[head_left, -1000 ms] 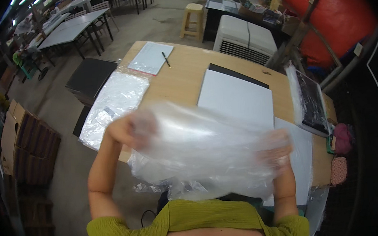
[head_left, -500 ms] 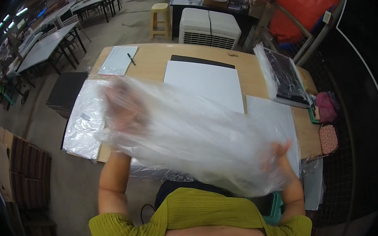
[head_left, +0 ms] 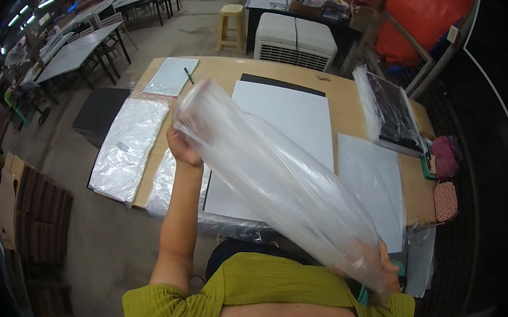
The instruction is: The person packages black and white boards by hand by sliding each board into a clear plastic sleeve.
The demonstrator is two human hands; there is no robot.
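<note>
A large clear plastic bag (head_left: 285,168), gathered lengthwise, stretches diagonally between my hands above the table. My left hand (head_left: 183,148) grips its far left end, with some fingers hidden behind the film. Close to my body at the lower right, my right hand (head_left: 387,267) is closed around the other end, partly covered by the plastic. Beneath the bag lies a big white sheet or board (head_left: 286,113), over a black board (head_left: 284,83) whose far edge shows. A pale translucent sheet (head_left: 370,178) lies to its right.
A plastic-wrapped white stack (head_left: 129,145) lies on the table's left side. Behind it are a pale sheet (head_left: 169,76) and a pen (head_left: 189,76). Wrapped black frames or panels (head_left: 387,107) stand at the right, near a pink patterned pouch (head_left: 445,201). An air cooler (head_left: 295,40) stands beyond the table.
The bag has gone from spread wide and billowing to a narrow gathered length. My left hand has moved slightly right, while my right hand has come lower, nearer my body.
</note>
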